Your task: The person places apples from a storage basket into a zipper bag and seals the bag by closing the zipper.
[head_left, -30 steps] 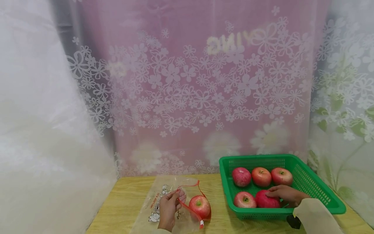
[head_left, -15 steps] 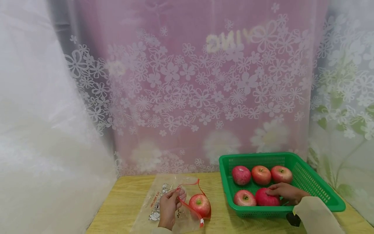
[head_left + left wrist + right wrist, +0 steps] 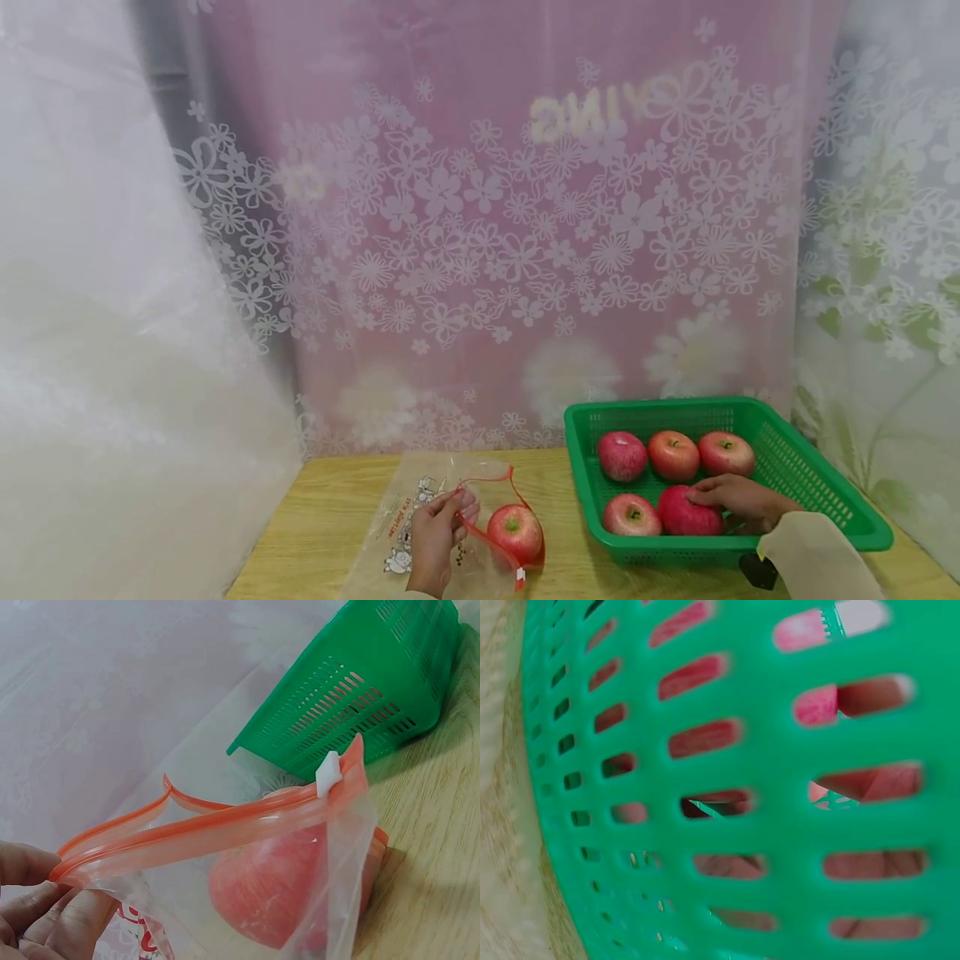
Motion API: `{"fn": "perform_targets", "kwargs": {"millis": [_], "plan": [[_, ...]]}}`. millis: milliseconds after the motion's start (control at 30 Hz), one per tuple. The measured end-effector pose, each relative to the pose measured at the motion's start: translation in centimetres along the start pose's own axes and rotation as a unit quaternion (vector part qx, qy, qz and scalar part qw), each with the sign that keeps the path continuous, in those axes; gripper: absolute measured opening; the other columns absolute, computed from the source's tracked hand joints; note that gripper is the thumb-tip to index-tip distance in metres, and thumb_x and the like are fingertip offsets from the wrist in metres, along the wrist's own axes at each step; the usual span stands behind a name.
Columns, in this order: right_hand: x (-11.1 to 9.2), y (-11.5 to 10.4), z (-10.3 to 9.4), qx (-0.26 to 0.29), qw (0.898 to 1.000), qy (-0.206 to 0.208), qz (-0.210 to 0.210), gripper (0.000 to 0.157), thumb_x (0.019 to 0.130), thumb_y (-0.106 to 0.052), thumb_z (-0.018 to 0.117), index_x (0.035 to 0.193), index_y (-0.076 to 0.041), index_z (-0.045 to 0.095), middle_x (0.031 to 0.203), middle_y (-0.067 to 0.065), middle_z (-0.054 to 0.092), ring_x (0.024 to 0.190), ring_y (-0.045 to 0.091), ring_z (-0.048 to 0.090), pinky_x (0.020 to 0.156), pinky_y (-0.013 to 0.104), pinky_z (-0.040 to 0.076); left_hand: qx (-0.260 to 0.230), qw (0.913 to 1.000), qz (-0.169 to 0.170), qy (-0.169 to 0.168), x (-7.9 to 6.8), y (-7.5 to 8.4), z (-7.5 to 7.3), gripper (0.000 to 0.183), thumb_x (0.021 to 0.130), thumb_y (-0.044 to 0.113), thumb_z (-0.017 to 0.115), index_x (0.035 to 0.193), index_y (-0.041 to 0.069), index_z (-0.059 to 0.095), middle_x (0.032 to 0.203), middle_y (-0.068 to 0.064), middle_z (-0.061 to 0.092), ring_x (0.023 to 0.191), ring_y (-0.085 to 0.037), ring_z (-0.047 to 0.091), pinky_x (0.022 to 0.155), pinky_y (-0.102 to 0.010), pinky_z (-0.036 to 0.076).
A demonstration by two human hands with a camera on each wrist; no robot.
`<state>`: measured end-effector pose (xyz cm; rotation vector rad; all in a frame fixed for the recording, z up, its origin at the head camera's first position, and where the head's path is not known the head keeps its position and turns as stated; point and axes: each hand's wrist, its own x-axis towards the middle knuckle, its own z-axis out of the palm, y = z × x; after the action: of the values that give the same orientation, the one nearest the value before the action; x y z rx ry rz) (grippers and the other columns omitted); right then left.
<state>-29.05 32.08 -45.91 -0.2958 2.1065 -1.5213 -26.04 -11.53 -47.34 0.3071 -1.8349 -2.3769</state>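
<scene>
My left hand point(image 3: 435, 533) pinches the orange zip edge of a clear slider bag point(image 3: 378, 546) with printed cartoon figures. The bag's mouth is spread apart, and a red apple point(image 3: 515, 533) lies inside near the opening. In the left wrist view, thumb and fingers hold one end of the zip point(image 3: 187, 836), with a white slider point(image 3: 328, 776) at the other. My right hand point(image 3: 742, 498) grips a deep red apple point(image 3: 684, 510) in the front of the green basket point(image 3: 618, 546). The right wrist view shows hand and apple only through the slots of the basket wall point(image 3: 780, 832).
Several more apples share the basket: a row along the back point(image 3: 673, 456) and one at the front left point(image 3: 632, 515). The wooden table point(image 3: 300, 517) carries bag and basket. Flowered plastic curtains point(image 3: 480, 250) close off the back and both sides.
Both hands keep their holds on the bag edge and the basket apple. Only a slight shift of the whole head view shows.
</scene>
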Motion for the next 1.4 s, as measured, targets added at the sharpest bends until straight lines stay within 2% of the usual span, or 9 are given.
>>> {"fn": "perform_targets", "kwargs": {"millis": [267,567,800,900,1200,1400], "plan": [[0.0,0.1,0.0,0.02,1.0,0.019,0.014,0.045,0.096,-0.024,0.045,0.122,0.012,0.045,0.099,0.007,0.062,0.087,0.026,0.063,0.076,0.045,0.052,0.0,1.0,0.003,0.002,-0.1,0.1,0.0,0.03,0.09,0.008,0.054,0.11,-0.014,0.055,0.084,-0.011,0.069,0.072,-0.014,0.067,0.052,-0.018,0.051],[-0.2,-0.3,0.0,0.036,0.999,0.012,0.01,0.049,0.096,-0.026,0.044,0.126,0.012,0.041,0.104,0.008,0.06,0.09,0.026,0.061,0.077,0.045,0.051,-0.013,0.9999,0.004,-0.002,-0.1,-0.4,0.0,0.031,0.09,0.008,0.054,0.11,-0.015,0.055,0.085,-0.013,0.069,0.075,-0.018,0.068,0.059,-0.023,0.055],[-0.7,-1.3,0.0,0.018,0.997,0.061,0.039,0.061,0.094,-0.03,0.047,0.131,0.015,0.03,0.111,0.015,0.054,0.088,0.027,0.06,0.075,0.045,0.051,0.0,0.9997,0.023,-0.009,0.0,-0.5,0.1,0.029,0.089,0.009,0.054,0.107,-0.013,0.057,0.085,-0.012,0.069,0.075,-0.017,0.068,0.05,-0.016,0.05],[-0.9,-1.6,0.1,0.017,0.997,0.067,0.038,0.065,0.094,-0.031,0.048,0.133,0.016,0.025,0.11,0.015,0.055,0.087,0.027,0.061,0.074,0.045,0.051,0.005,0.9998,0.019,-0.005,0.0,-0.3,0.3,0.03,0.089,0.01,0.055,0.108,-0.013,0.057,0.085,-0.011,0.069,0.073,-0.015,0.067,0.049,-0.015,0.049],[-0.9,-2.7,0.4,0.032,0.996,0.076,0.04,0.07,0.094,-0.031,0.048,0.136,0.015,0.016,0.115,0.022,0.051,0.089,0.029,0.061,0.075,0.047,0.051,-0.007,0.9999,0.002,-0.007,0.0,0.1,0.4,0.031,0.09,0.009,0.054,0.111,-0.014,0.055,0.084,-0.012,0.069,0.073,-0.016,0.068,0.048,-0.015,0.048],[-0.8,-3.1,0.3,0.048,0.997,0.051,0.019,0.07,0.094,-0.031,0.048,0.137,0.015,0.016,0.11,0.014,0.055,0.089,0.029,0.062,0.075,0.046,0.052,-0.01,0.9999,0.005,-0.006,-0.2,0.0,0.4,0.032,0.09,0.009,0.054,0.111,-0.015,0.054,0.083,-0.012,0.069,0.074,-0.016,0.068,0.049,-0.015,0.049]]}}
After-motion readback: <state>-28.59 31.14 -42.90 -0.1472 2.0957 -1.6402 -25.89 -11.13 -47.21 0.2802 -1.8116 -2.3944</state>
